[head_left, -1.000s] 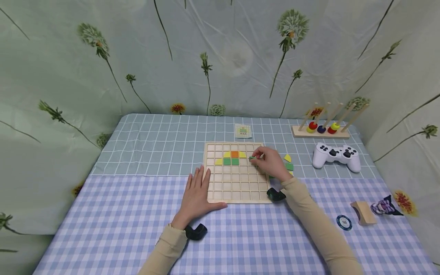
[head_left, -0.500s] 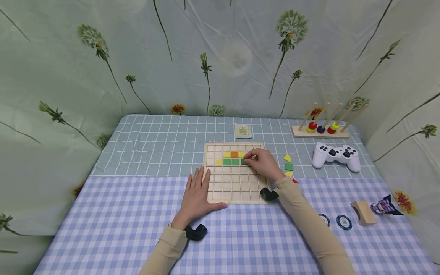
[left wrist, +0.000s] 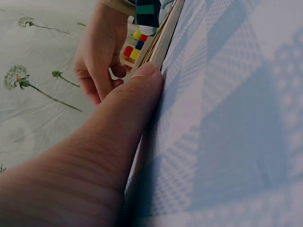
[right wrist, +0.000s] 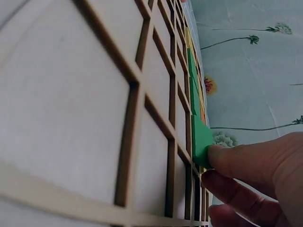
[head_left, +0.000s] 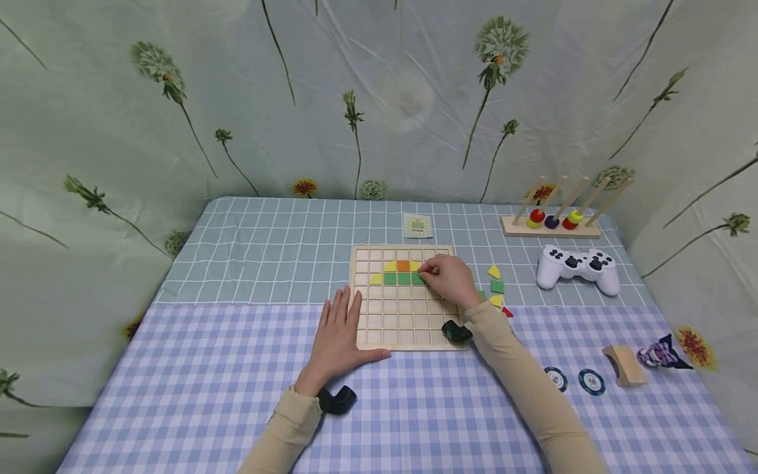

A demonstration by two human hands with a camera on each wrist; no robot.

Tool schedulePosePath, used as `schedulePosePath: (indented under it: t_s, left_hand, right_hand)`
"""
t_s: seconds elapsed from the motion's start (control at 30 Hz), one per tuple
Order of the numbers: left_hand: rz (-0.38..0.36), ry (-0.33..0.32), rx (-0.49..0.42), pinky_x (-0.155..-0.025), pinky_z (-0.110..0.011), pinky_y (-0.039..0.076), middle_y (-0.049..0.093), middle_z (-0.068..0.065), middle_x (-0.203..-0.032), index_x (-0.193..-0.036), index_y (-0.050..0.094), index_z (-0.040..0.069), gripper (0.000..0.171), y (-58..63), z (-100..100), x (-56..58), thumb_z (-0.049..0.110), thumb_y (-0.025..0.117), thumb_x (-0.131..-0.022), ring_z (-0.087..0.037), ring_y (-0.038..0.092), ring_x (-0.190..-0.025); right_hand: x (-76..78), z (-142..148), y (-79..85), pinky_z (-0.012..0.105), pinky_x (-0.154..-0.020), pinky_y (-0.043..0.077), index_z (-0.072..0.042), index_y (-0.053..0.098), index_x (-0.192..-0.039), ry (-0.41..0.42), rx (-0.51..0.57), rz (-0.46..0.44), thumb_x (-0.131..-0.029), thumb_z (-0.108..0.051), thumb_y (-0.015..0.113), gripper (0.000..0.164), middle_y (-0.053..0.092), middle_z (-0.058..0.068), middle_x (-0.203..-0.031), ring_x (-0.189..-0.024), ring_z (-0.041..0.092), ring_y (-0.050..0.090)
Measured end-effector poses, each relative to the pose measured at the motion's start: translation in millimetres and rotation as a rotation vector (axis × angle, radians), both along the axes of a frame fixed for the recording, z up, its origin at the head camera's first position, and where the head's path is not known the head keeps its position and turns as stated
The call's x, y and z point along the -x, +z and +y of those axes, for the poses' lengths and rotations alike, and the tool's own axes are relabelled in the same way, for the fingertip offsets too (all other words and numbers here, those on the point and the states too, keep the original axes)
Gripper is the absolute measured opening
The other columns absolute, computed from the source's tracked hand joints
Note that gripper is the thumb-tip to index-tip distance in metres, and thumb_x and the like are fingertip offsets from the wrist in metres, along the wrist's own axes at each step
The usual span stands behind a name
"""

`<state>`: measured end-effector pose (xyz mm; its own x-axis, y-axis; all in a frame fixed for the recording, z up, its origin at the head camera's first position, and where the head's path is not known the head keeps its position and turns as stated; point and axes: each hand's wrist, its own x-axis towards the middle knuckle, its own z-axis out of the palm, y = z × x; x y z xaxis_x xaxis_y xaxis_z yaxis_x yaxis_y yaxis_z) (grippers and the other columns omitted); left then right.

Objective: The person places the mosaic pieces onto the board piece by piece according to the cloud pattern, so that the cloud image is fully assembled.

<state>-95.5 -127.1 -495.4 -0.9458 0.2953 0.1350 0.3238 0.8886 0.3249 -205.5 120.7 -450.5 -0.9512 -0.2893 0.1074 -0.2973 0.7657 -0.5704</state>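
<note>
A wooden grid board (head_left: 398, 337) lies in the middle of the table. Set in its cells are an orange square (head_left: 403, 266), a yellow corner piece (head_left: 376, 279) among other yellow ones, and green squares (head_left: 389, 279). My right hand (head_left: 448, 280) pinches a green square tile (right wrist: 201, 139) between thumb and fingers at the right end of the green row; in the right wrist view this tile sits slightly tilted over its cell. My left hand (head_left: 336, 345) rests at the board's left edge, fingers straight, its thumb along the near left corner.
Right of the board lie loose pieces: a yellow one (head_left: 494, 271), a green square (head_left: 497, 287) and a red one (head_left: 507, 312). A pattern card (head_left: 418, 226) lies behind it. Farther right are a game controller (head_left: 577, 268), peg stand (head_left: 551, 230), poker chips (head_left: 591, 382) and wooden arch (head_left: 626, 366).
My right hand has moved left across the board with the green tile, to the cell beside the other green squares, and lowered it there. My left hand has stayed in place.
</note>
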Motion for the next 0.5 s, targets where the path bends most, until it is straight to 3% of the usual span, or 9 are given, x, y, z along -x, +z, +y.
schedulePosePath:
  t_s: [0.23, 0.5]
  left_hand:
    - [-0.001, 0.001, -0.001, -0.113, -0.047, 0.004, 0.012, -0.021, -0.155, -0.151, 0.018, 0.002, 0.123, 0.3, 0.4, 0.2, 0.079, 0.061, -0.066, -0.033, 0.006, -0.142]
    - [-0.006, 0.0, -0.002, -0.113, -0.047, 0.003, 0.012, -0.021, -0.155, -0.151, 0.019, 0.001, 0.123, 2.0, 0.5, -0.2, 0.078, 0.061, -0.066, -0.033, 0.005, -0.142]
  right_hand:
    - [0.0, -0.3, -2.2, 0.037, -0.071, 0.049, -0.01, 0.078, -0.087, 0.003, -0.034, 0.0, -0.084, -0.017, 0.073, 0.008, 0.067, 0.002, -0.088, -0.082, 0.02, 0.062]
    - [-3.7, 9.4, -0.4, 0.036, -0.066, 0.047, -0.01, 0.076, -0.088, 0.035, -0.034, 0.004, -0.085, -0.018, 0.072, 0.009, 0.064, 0.0, -0.083, -0.075, 0.017, 0.057]
